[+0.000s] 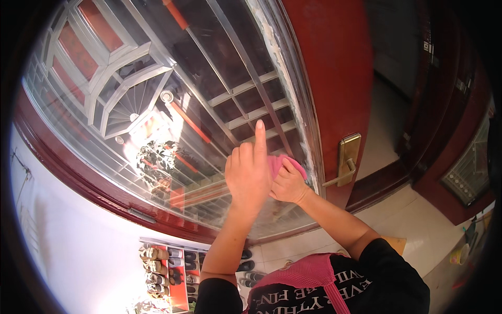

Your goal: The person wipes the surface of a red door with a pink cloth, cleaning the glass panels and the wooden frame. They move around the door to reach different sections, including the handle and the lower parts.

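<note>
A large glass pane [219, 157] stands before me, set in a frame. Against the glass, near its right side, my right hand [289, 182] grips a pink cloth [277, 163]. Just left of it is my left hand [249, 168], its back towards me. The index finger points up along the pane while the other fingers are curled. Its palm is hidden, so I cannot tell whether anything is in it. Part of the pink cloth disappears behind this hand.
Right of the pane is a red door [333, 78] with a brass handle [347, 163]. A shoe rack [178, 292] with several shoes stands below left by a white wall [70, 219]. Metal bars [235, 94] and a potted plant [157, 161] show in the glass. A yellow container [459, 255] is at far right.
</note>
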`<state>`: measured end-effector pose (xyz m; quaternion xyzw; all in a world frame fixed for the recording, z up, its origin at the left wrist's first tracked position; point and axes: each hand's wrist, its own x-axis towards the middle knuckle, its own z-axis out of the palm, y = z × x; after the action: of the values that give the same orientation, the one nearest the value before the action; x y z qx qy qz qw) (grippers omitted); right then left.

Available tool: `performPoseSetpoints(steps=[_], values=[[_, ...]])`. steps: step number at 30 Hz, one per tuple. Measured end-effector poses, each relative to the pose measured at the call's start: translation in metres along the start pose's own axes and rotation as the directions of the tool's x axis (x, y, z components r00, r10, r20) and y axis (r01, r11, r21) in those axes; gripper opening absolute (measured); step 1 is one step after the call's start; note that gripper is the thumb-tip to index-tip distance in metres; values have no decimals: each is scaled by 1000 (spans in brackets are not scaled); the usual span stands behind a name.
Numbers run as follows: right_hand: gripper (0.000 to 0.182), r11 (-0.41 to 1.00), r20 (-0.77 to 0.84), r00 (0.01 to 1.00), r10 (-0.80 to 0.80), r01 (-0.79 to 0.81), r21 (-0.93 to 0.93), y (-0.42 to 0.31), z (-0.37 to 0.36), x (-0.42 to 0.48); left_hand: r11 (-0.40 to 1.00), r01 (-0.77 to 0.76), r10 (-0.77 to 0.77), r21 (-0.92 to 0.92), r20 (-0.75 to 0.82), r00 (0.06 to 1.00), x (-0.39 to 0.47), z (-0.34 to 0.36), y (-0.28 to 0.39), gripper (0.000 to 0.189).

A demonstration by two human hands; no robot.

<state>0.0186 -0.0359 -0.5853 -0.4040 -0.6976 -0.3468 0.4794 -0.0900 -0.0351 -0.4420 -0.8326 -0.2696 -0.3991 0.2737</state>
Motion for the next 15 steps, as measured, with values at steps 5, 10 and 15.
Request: performPoseSetpoints(steps=[5, 10, 15], values=[[33, 1000, -26, 1000, -2, 2, 5, 0, -2, 3, 998, 62, -63, 13, 85, 994, 0, -6, 14, 73], [38, 1000, -12, 1000, -5, 5, -16, 1, -2, 4, 995, 94, -91, -39, 64, 994, -1, 0, 24, 79], [38, 1000, 17, 1000, 5, -6, 7, 2, 10, -7, 981, 181, -175, -64, 93, 980, 0, 2, 35, 79]])
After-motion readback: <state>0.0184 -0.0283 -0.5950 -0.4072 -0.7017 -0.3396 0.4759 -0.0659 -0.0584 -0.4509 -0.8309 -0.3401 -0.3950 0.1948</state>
